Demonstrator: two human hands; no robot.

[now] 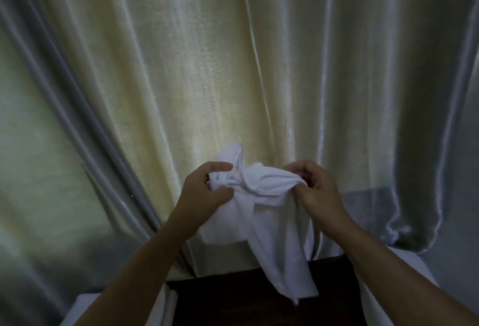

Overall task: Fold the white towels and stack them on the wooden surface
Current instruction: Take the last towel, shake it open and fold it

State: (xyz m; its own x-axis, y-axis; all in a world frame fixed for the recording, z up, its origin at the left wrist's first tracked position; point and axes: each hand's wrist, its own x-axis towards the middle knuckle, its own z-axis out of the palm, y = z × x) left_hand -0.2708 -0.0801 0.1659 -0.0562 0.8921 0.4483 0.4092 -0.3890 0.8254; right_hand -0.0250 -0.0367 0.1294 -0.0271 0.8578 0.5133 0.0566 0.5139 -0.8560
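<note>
A crumpled white towel [261,206] hangs in the air in front of me, bunched at the top and trailing down toward the dark wooden surface [233,302] at the bottom middle. My left hand [204,190] pinches the towel's upper left edge. My right hand [316,190] pinches its upper right edge. Both hands are raised above the wood, about a towel's width apart. No folded towels show on the wood.
A pale satin curtain [181,79] fills the whole background in long folds. White fabric [383,299] lies on both sides of the wooden surface. My forearms come in from the bottom corners.
</note>
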